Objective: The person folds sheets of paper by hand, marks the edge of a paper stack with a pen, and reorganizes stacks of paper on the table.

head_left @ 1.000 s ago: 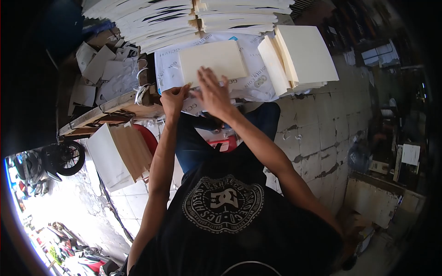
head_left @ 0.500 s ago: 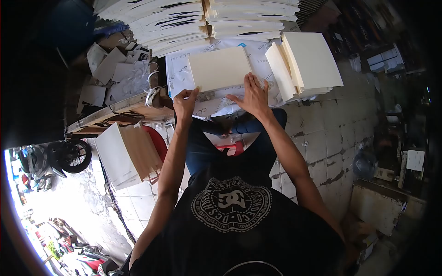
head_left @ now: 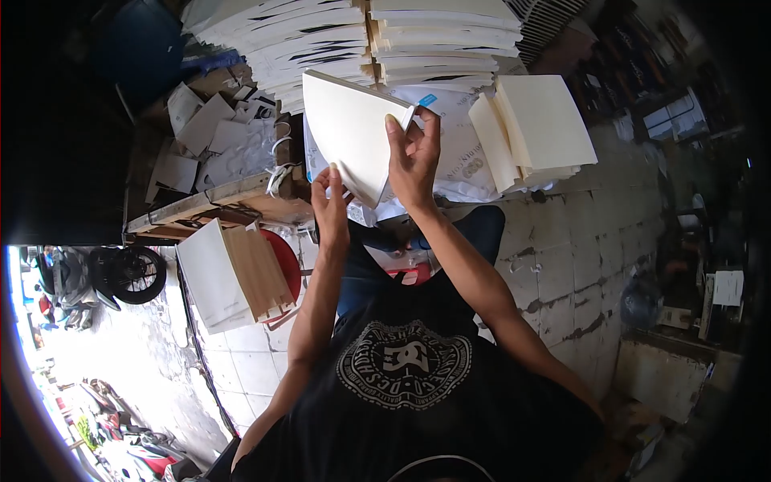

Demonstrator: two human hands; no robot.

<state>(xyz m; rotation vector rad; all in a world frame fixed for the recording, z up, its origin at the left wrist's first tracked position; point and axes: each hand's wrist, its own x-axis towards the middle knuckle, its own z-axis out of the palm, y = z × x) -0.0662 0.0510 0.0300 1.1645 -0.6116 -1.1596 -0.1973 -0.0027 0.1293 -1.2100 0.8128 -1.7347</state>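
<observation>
A cream cardboard sheet [head_left: 347,132], apparently folded or layered along its edge, is raised and tilted over the table. My right hand [head_left: 415,161] grips its right side, thumb on the near face and fingers behind. At the lower left edge, my left hand [head_left: 331,197] pinches it, thumb on the near face. Some of my fingers are hidden by the sheet. Under it lies a white printed covering [head_left: 454,153] on the table, and a small blue patch [head_left: 428,100] shows beside my right fingertips.
Tall stacks of cream pieces [head_left: 446,40] stand at the back. Another cream stack [head_left: 550,124] sits at the right. Scraps fill a wooden-edged tray [head_left: 201,197] at left. A further stack [head_left: 229,277] rests on a red stool [head_left: 283,261] beside my left arm.
The cardboard sheet lay flat on the covering and is now lifted and turned up on its edge. My right hand has moved from its surface to grip its right side. The view has shifted slightly.
</observation>
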